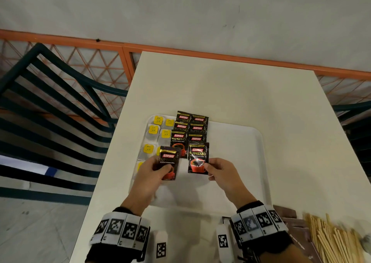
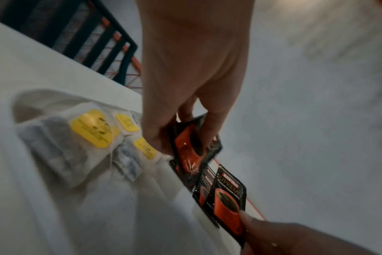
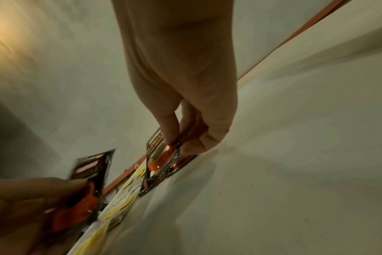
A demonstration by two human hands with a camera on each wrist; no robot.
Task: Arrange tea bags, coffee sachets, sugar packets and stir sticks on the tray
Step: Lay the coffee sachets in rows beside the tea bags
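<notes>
Fingers, left hand [image 1: 149,175]: pinch the lower half of a coffee sachet [image 1: 168,163]; held tilted above the tray [image 1: 241,152], beside the tea bags [image 1: 152,132]
Fingers, right hand [image 1: 221,173]: clamp the second sachet [image 1: 198,157] at its lower right corner; it lies near the laid coffee rows
Handling: light, thin, crinkly foil, probably slick; edge or corner pinches suit best
Stir sticks [image 1: 329,240]: off the tray, far right

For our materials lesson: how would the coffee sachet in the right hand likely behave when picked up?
Probably light: the right hand pinches the coffee sachet by one corner. Likely flexible, its foil looks crinkled. Its glossy surface may be slippery.
</notes>
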